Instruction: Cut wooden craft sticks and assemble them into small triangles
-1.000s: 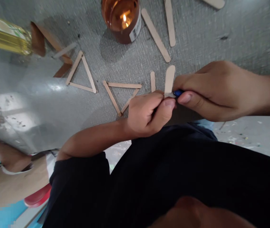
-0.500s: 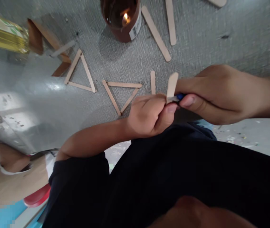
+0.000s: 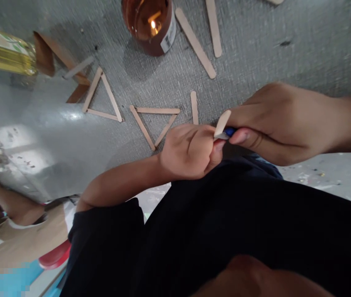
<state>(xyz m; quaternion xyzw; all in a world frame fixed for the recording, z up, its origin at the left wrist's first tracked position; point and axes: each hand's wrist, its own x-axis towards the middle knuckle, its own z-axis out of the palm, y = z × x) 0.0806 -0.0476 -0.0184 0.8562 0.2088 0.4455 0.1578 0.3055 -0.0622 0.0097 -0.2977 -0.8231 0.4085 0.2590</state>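
My left hand (image 3: pixel 190 150) is closed around a wooden craft stick (image 3: pixel 223 122), whose rounded end sticks up past the fingers. My right hand (image 3: pixel 274 121) grips a small knife with a blue handle (image 3: pixel 230 131). The short blade (image 3: pixel 223 135) touches the stick just above my left thumb and fingers. Most of the handle is hidden inside my right hand. Another craft stick (image 3: pixel 194 107) lies behind my left hand, its lower end covered. Two triangles made of sticks, one nearer (image 3: pixel 141 127) and one farther left (image 3: pixel 111 97), lie on the table.
A lit candle in a brown glass jar (image 3: pixel 160 46) stands at the back. Loose sticks (image 3: pixel 196 43) lie right of it. A bottle of yellow liquid (image 3: pixel 5 51) and a folded brown strip (image 3: pixel 44 53) are at the left. Another person's arm (image 3: pixel 15 202) shows at lower left.
The stick's free end has tipped down and away, and the blade sits deeper against it. My left hand has rolled slightly. The whole view has shifted a little.
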